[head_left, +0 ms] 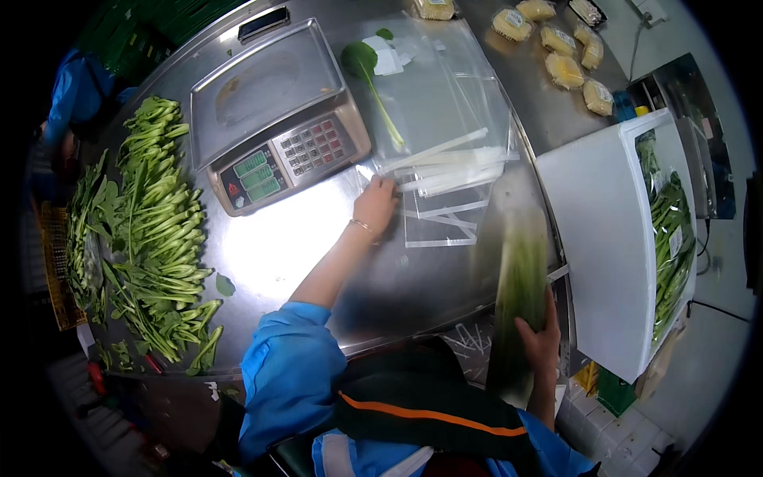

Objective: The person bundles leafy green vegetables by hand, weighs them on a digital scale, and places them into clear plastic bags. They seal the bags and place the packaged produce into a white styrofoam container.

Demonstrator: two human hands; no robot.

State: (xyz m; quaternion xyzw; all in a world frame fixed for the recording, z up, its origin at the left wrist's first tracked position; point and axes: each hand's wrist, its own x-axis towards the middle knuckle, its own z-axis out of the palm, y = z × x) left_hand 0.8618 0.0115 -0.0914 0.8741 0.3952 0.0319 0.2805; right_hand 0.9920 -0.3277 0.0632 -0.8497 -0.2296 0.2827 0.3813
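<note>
My right hand (541, 337) holds a clear plastic bag of green leafy stalks (521, 274), blurred by motion, over the table's right front edge. My left hand (375, 206) rests at the left edge of a pile of flat clear plastic bags with white strips (453, 170); whether its fingers grip one cannot be told. Above that hand, a single leafy stalk (381, 110) lies on the clear bags. Left of it stands a digital weighing scale (280, 149) with a bare metal tray. A long heap of leafy green stalks (161, 232) covers the table's left side.
A white foam box (590, 238) with bagged greens (670, 238) stands at the right. Several wrapped yellow packs (563, 70) lie at the back right. A phone (263, 24) lies behind the scale. A co-worker's blue sleeve (68, 95) and a yellow crate (56, 268) are at the left.
</note>
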